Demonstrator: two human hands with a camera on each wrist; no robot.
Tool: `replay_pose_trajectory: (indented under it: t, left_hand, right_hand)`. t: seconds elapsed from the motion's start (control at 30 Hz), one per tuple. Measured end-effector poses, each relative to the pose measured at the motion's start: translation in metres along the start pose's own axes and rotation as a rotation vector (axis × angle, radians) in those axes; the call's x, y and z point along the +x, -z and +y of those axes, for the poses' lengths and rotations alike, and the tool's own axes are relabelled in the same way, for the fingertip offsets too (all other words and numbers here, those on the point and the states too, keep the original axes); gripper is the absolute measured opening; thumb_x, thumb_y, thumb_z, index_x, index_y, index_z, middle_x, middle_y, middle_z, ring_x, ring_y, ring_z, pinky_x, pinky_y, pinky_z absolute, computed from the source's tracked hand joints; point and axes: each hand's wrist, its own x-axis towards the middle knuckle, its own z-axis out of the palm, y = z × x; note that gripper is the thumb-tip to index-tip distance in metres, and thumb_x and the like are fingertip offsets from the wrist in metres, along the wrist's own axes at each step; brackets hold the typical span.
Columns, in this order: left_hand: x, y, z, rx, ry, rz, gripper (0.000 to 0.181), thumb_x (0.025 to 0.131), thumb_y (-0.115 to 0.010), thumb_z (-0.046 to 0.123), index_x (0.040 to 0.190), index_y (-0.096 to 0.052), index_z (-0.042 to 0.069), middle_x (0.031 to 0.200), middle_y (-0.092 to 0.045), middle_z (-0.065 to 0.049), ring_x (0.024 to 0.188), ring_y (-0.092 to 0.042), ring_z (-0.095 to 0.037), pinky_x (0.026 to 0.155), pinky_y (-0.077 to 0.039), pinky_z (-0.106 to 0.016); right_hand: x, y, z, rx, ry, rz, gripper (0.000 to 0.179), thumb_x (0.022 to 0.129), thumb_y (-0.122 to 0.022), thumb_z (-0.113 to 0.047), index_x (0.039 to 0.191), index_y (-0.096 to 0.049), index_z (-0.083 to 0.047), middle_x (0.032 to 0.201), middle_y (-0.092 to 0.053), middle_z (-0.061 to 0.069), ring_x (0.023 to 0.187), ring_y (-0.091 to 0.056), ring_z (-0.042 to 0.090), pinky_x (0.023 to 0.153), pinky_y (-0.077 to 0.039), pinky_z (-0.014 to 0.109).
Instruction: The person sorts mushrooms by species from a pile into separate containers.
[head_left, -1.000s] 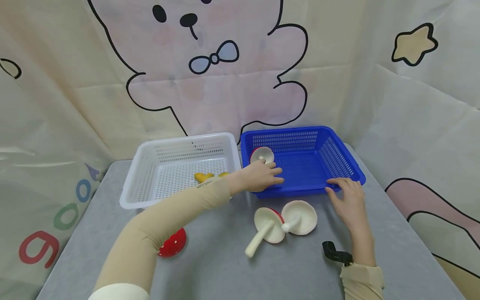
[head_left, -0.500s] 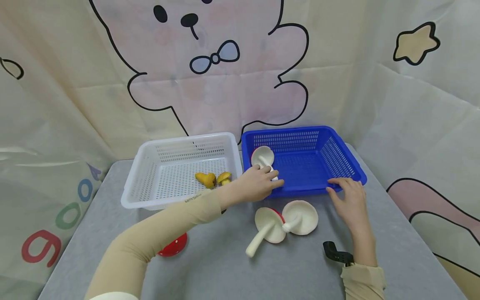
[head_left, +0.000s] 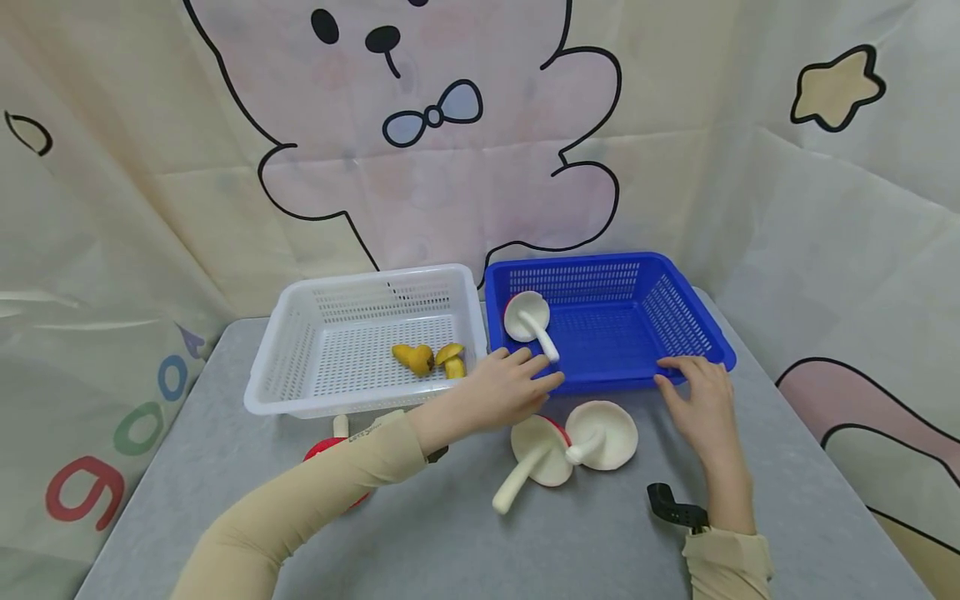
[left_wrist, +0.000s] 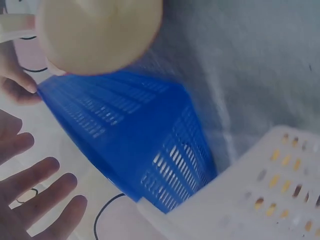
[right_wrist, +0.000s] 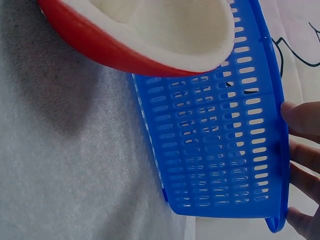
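Observation:
My left hand (head_left: 506, 387) is above the near left corner of the blue basket (head_left: 600, 385), fingers spread and holding nothing. Inside that basket, a toy mushroom (head_left: 527, 315) leans with its pale underside up and its white stem toward the hand. My right hand (head_left: 701, 408) pinches the basket's front rim near the right corner, thumb on the outer side. Between the hands, two more red-capped toy mushrooms lie on the table: one with a long stem (head_left: 540, 450), the other a stubby-stemmed mushroom (head_left: 603, 433). Another red mushroom (head_left: 326, 447) is partly hidden under my left forearm.
A white basket (head_left: 262, 396) stands left of the blue one, with a yellow mushroom (head_left: 452, 360) and a lumpy yellow piece (head_left: 414, 358) in it. Behind both baskets hangs a printed curtain (head_left: 450, 192). A black mount (head_left: 675, 507) sticks out from my right wrist.
My left hand has let go of the mushroom in the blue basket and drawn back toward me and slightly left. The right hand stays at the rim.

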Motion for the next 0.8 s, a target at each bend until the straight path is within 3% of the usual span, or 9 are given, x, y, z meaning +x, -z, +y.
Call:
replay_pose_trajectory:
  t: [0.23, 0.4, 0.57, 0.8]
  left_hand:
    - [-0.015, -0.005, 0.013, -0.045, 0.04, 0.102, 0.029, 0.094, -0.056, 0.036, 0.122, -0.061, 0.027, 0.099, -0.063, 0.007, 0.082, -0.058, -0.012, 0.059, -0.043, -0.021]
    - [-0.025, -0.008, 0.024, -0.103, 0.074, 0.127, 0.031, 0.091, -0.06, 0.034, 0.121, -0.062, 0.027, 0.1, -0.064, 0.007, 0.082, -0.058, -0.012, 0.061, -0.045, -0.022]
    - [-0.035, -0.009, 0.034, -0.142, 0.107, 0.108, 0.031, 0.091, -0.06, 0.035, 0.121, -0.062, 0.027, 0.102, -0.064, 0.008, 0.083, -0.058, -0.011, 0.061, -0.045, -0.021]
    - [-0.043, -0.01, 0.049, -0.231, 0.186, 0.022, 0.038, 0.091, -0.061, 0.038, 0.127, -0.059, 0.027, 0.111, -0.063, 0.007, 0.09, -0.058, -0.011, 0.062, -0.045, -0.021]
  right_hand:
    - [0.0, 0.0, -0.001, 0.005, 0.005, 0.007, 0.019, 0.086, -0.066, -0.001, 0.105, -0.065, 0.003, 0.11, -0.061, 0.027, 0.111, -0.047, 0.046, 0.111, -0.011, 0.07]
    - [0.0, 0.001, -0.002, 0.001, 0.002, 0.002, 0.019, 0.086, -0.066, -0.002, 0.105, -0.065, 0.003, 0.11, -0.06, 0.028, 0.111, -0.047, 0.047, 0.111, -0.012, 0.07]
    - [-0.001, 0.0, -0.003, -0.001, -0.002, -0.014, 0.019, 0.087, -0.065, -0.002, 0.106, -0.065, 0.003, 0.111, -0.06, 0.028, 0.112, -0.046, 0.047, 0.111, -0.011, 0.07]
    - [-0.001, 0.0, -0.003, -0.003, -0.008, -0.021, 0.019, 0.088, -0.064, -0.003, 0.107, -0.065, 0.003, 0.112, -0.059, 0.028, 0.112, -0.045, 0.048, 0.111, -0.01, 0.07]
